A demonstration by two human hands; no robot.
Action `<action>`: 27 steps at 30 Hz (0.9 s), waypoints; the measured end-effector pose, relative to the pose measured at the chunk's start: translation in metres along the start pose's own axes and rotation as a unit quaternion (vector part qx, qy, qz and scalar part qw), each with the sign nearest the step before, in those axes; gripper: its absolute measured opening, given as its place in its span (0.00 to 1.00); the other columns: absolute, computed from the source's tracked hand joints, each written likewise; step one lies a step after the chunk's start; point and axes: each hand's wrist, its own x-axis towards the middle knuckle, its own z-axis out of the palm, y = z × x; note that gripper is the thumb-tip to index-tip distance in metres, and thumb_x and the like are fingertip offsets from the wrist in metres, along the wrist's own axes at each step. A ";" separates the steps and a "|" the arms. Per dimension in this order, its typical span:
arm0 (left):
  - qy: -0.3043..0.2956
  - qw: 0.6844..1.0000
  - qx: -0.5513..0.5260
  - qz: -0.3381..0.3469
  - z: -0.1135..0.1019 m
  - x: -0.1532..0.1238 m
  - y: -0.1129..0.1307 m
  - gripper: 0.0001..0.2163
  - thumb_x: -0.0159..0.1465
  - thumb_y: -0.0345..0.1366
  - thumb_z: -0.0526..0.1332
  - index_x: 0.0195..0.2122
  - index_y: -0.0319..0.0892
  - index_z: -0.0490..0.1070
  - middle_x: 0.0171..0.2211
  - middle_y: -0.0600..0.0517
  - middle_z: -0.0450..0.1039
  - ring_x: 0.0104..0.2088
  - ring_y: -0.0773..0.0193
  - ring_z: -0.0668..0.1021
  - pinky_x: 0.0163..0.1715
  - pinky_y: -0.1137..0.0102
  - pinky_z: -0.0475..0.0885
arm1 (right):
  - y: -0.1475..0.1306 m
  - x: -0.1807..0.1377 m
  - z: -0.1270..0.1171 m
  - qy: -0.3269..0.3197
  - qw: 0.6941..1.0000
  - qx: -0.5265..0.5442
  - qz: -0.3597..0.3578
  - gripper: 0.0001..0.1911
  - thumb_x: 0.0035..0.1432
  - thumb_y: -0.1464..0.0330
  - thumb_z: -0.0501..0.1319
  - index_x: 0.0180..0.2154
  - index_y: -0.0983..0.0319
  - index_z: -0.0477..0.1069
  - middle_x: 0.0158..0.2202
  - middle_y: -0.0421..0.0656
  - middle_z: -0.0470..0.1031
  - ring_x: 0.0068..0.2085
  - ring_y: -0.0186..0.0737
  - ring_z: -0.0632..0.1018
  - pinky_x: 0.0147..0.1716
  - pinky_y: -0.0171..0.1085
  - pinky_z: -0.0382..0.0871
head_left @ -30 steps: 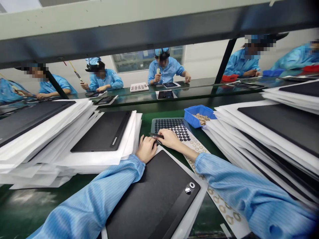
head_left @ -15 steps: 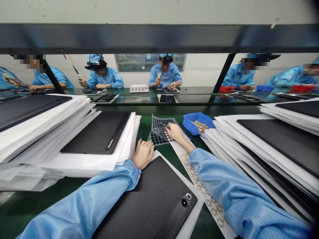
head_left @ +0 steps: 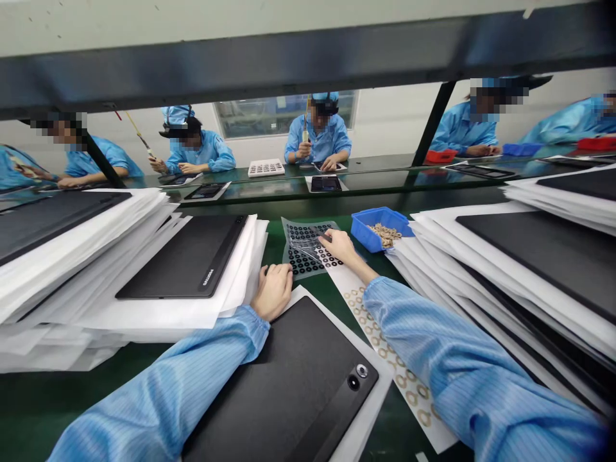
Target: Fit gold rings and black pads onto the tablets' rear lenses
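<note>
A black tablet back (head_left: 293, 378) with two round camera lenses lies on a white sheet in front of me. My left hand (head_left: 273, 292) rests curled on its far corner, holding nothing. My right hand (head_left: 342, 249) grips tweezers (head_left: 308, 246) whose tips point at a sheet of black rings (head_left: 305, 247), partly lifted off the green table. A long backing strip (head_left: 385, 346) of empty ring outlines runs under my right forearm.
A blue bin (head_left: 373, 228) of small tan parts stands right of the ring sheet. Stacks of black tablets between white sheets flank me on the left (head_left: 187, 260) and right (head_left: 529, 256). Several workers in blue coats sit across a dark conveyor (head_left: 385, 183). A shelf beam (head_left: 308, 58) hangs overhead.
My right hand went from the tablet's far corner out to the ring sheet, and the sheet's edge lifted. My left hand stayed on the tablet corner.
</note>
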 end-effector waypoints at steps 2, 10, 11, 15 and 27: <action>0.017 1.000 0.011 -0.019 0.001 0.010 0.001 0.13 0.66 0.31 0.45 0.44 0.40 0.66 0.45 0.46 0.72 0.46 0.58 0.71 0.50 0.57 0.62 | -0.004 0.000 -0.001 -0.003 1.000 0.026 -0.015 0.14 0.59 0.61 0.54 0.33 0.63 0.72 0.33 0.45 0.77 0.38 0.41 0.76 0.33 0.32 0.61; 0.033 0.994 0.082 -0.059 0.016 0.037 -0.009 0.17 0.65 0.30 0.46 0.53 0.38 0.64 0.57 0.43 0.64 0.55 0.51 0.66 0.55 0.50 0.56 | -0.019 -0.005 -0.001 -0.001 0.991 0.124 -0.043 0.13 0.63 0.65 0.52 0.34 0.66 0.71 0.30 0.41 0.76 0.32 0.33 0.76 0.37 0.34 0.67; 0.029 0.993 0.091 -0.063 0.018 0.035 -0.010 0.17 0.65 0.30 0.46 0.53 0.38 0.64 0.57 0.43 0.64 0.55 0.50 0.66 0.55 0.48 0.55 | -0.020 -0.006 0.000 -0.001 0.991 0.128 -0.043 0.13 0.64 0.64 0.53 0.35 0.66 0.70 0.30 0.41 0.76 0.32 0.33 0.76 0.37 0.36 0.68; 0.018 0.991 0.118 -0.065 0.019 0.034 -0.015 0.15 0.66 0.30 0.47 0.50 0.39 0.67 0.53 0.43 0.68 0.53 0.50 0.68 0.56 0.46 0.54 | -0.019 -0.007 0.006 -0.002 0.993 0.116 -0.026 0.15 0.63 0.61 0.54 0.37 0.67 0.70 0.32 0.41 0.74 0.33 0.34 0.76 0.38 0.40 0.70; 0.009 0.982 0.145 -0.117 0.018 0.066 -0.019 0.10 0.65 0.38 0.56 0.43 0.39 0.69 0.45 0.47 0.69 0.49 0.57 0.70 0.50 0.54 0.64 | -0.013 -0.008 -0.001 -0.004 0.998 0.031 0.051 0.14 0.54 0.60 0.59 0.36 0.64 0.73 0.40 0.52 0.75 0.44 0.49 0.76 0.36 0.37 0.66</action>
